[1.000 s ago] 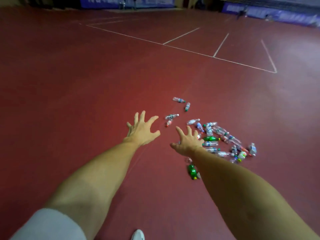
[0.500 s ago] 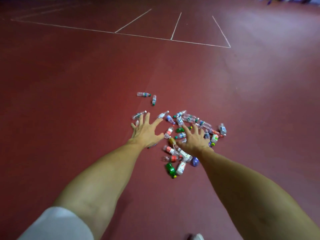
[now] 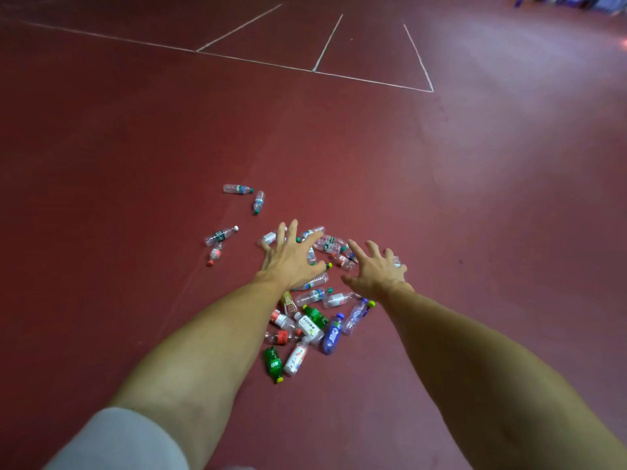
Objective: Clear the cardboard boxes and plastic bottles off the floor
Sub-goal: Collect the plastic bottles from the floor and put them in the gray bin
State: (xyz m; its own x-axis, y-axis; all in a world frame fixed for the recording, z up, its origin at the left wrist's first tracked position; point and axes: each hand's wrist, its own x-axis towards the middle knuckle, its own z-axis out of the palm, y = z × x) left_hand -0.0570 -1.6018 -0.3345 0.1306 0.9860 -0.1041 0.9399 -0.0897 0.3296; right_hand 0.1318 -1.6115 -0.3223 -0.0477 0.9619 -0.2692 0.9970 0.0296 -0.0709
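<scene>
Mixed plastic bottles (image 3: 307, 329) lie scattered on floor.

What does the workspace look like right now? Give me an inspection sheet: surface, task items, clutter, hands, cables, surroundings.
Surface: red court floor with white lines.
Job's things: pile of plastic bottles, lying on their sides; four stray bottles left of and beyond the pile; cardboard boxes, nothing seen.
Clutter: nothing seen.
Hands: left hand and right hand are spread open over the pile and grip nothing; whether they touch a bottle cannot be told.
Cables: nothing seen.
Surroundings: blurred banners at the far right edge.
</scene>
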